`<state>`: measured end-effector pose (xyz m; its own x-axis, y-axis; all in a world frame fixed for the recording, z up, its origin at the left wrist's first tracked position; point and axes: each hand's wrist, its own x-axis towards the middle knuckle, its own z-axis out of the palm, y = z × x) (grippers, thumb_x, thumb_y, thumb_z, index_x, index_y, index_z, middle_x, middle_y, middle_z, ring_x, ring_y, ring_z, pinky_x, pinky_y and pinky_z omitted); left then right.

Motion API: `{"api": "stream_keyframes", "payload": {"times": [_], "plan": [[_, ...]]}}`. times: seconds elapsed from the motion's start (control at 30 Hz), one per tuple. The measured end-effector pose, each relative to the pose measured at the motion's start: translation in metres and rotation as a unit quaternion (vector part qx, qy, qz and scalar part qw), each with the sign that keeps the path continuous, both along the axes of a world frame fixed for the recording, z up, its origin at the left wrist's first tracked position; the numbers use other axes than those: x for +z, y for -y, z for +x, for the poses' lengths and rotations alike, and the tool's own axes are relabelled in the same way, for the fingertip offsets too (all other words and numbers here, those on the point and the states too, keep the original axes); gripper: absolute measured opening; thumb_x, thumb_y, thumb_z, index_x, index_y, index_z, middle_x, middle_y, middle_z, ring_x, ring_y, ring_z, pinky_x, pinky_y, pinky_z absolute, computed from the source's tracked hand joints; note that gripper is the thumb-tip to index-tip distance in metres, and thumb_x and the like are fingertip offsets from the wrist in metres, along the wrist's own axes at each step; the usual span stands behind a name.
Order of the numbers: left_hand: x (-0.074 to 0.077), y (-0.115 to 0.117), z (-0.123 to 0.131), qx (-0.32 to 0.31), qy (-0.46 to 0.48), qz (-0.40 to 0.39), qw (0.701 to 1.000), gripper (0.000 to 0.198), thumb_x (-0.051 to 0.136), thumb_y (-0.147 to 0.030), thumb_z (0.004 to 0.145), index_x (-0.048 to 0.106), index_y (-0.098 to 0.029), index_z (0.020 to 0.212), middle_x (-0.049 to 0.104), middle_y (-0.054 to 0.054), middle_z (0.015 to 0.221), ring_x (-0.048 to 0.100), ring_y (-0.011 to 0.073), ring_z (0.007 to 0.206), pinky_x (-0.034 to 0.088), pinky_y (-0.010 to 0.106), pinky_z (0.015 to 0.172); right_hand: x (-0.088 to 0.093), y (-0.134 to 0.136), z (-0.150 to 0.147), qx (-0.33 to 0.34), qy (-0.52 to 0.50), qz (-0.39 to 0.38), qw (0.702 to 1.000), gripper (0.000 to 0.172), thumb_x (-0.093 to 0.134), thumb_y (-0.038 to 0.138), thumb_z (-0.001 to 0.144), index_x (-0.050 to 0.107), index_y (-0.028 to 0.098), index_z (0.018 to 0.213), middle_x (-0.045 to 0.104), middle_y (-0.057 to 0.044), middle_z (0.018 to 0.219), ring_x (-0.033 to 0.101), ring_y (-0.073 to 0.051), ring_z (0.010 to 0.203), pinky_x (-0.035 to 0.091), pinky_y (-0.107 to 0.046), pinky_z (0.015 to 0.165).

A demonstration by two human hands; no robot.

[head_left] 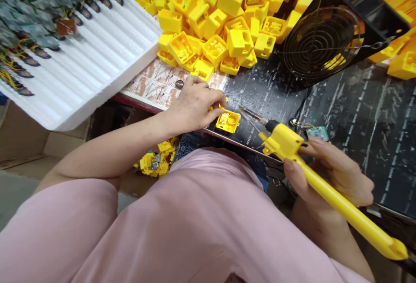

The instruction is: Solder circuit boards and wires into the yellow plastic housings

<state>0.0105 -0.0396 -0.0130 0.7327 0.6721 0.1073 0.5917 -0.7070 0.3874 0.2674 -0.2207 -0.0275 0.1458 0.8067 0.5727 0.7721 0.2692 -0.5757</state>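
Observation:
My right hand (331, 172) grips a yellow soldering iron (338, 200) by its handle. The iron's metal tip points left, just right of a small open yellow plastic case (228, 121) on the dark bench top. My left hand (196, 103) rests at the case's left side, thumb and forefinger bent against its edge; its other fingers are curled on the bench. Small metal contacts and a round grille of holes show inside the case. A round metal disc (179, 84) lies beside my left fingers. Beyond the iron lies a small green circuit board (317, 133) with wires, partly behind my right fingers.
Many yellow cases (214, 49) are heaped at the back. A black fan (325, 36) with a wire guard stands at the back right. At left, a white foam tray (107, 53) bears rows of wired boards. Below the bench edge are more yellow parts (156, 161).

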Motion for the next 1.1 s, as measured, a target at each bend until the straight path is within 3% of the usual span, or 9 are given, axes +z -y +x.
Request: {"api": "stream_keyframes", "payload": {"times": [0.1,0.2,0.3,0.53,0.6,0.7,0.83,1.0,1.1], "plan": [[0.000,0.002,0.003,-0.005,-0.014,0.033,0.999,0.022,0.054,-0.028,0.088,0.073,-0.022,0.080,0.070,0.001,0.071,0.061,0.0205,0.082,0.038,0.050,0.101,0.009,-0.005,-0.009,0.081,-0.022,0.037,0.996,0.051,0.080,0.010,0.079,0.068,0.027,0.126,0.077,0.000,0.093,0.074,-0.016,0.077,0.062,-0.028,0.066],[-0.001,0.002,0.006,-0.016,-0.032,0.055,0.998,0.024,0.052,-0.029,0.087,0.072,-0.021,0.076,0.068,0.002,0.069,0.061,0.0210,0.081,0.039,0.049,0.097,0.016,-0.012,-0.016,0.139,-0.013,0.014,0.990,0.038,0.078,0.002,0.077,0.069,0.023,0.106,0.075,0.001,0.082,0.073,-0.015,0.071,0.061,-0.025,0.061],[0.000,0.001,0.008,-0.029,-0.043,0.067,0.996,0.024,0.052,-0.030,0.086,0.071,-0.021,0.075,0.068,0.002,0.071,0.060,0.0216,0.082,0.040,0.049,0.095,0.021,-0.020,-0.019,0.153,0.016,0.020,0.988,0.029,0.082,0.006,0.076,0.064,0.022,0.092,0.075,0.000,0.080,0.072,-0.014,0.067,0.059,-0.022,0.055],[0.007,-0.005,0.014,-0.063,-0.092,0.093,0.989,0.026,0.049,-0.027,0.085,0.072,-0.019,0.074,0.065,0.004,0.068,0.061,0.0231,0.084,0.040,0.049,0.093,0.027,-0.027,-0.020,0.196,0.070,0.034,0.978,0.025,0.084,0.014,0.081,0.063,0.017,0.095,0.074,-0.001,0.079,0.072,-0.011,0.068,0.060,-0.018,0.060],[0.009,-0.006,0.015,-0.076,-0.103,0.097,0.987,0.027,0.049,-0.027,0.084,0.072,-0.019,0.073,0.065,0.004,0.068,0.062,0.0237,0.084,0.041,0.049,0.091,0.028,-0.023,-0.016,0.193,0.050,0.020,0.980,0.021,0.081,0.014,0.083,0.064,0.018,0.096,0.074,-0.001,0.081,0.072,-0.011,0.070,0.061,-0.021,0.062],[0.010,-0.008,0.015,-0.078,-0.104,0.095,0.987,0.027,0.049,-0.028,0.083,0.072,-0.019,0.072,0.065,0.005,0.069,0.062,0.0249,0.086,0.041,0.049,0.089,0.028,-0.016,-0.008,0.134,0.036,0.017,0.990,0.016,0.077,0.016,0.086,0.065,0.024,0.093,0.074,0.002,0.081,0.071,-0.012,0.067,0.059,-0.022,0.055],[0.012,-0.008,0.015,-0.062,-0.086,0.071,0.992,0.024,0.052,-0.029,0.080,0.072,-0.021,0.069,0.064,0.004,0.067,0.062,0.0258,0.088,0.042,0.049,0.090,0.027,-0.013,-0.006,0.102,0.030,0.002,0.994,0.019,0.078,0.017,0.084,0.065,0.029,0.091,0.075,0.004,0.080,0.071,-0.014,0.063,0.057,-0.025,0.048],[0.015,-0.005,0.018,-0.068,-0.113,0.077,0.988,0.023,0.052,-0.027,0.081,0.070,-0.021,0.069,0.066,0.006,0.069,0.063,0.0267,0.089,0.044,0.046,0.085,0.023,-0.012,-0.017,0.059,-0.021,-0.010,0.998,0.029,0.083,0.015,0.079,0.071,0.033,0.099,0.076,0.004,0.083,0.071,-0.017,0.067,0.060,-0.031,0.053],[0.017,-0.005,0.019,-0.071,-0.136,0.079,0.985,0.022,0.052,-0.027,0.081,0.071,-0.020,0.072,0.068,0.007,0.072,0.064,0.0276,0.092,0.045,0.046,0.085,0.016,-0.011,-0.016,0.041,-0.014,0.019,0.999,0.046,0.082,0.016,0.080,0.071,0.038,0.120,0.077,0.004,0.086,0.072,-0.019,0.068,0.060,-0.033,0.054]]}}
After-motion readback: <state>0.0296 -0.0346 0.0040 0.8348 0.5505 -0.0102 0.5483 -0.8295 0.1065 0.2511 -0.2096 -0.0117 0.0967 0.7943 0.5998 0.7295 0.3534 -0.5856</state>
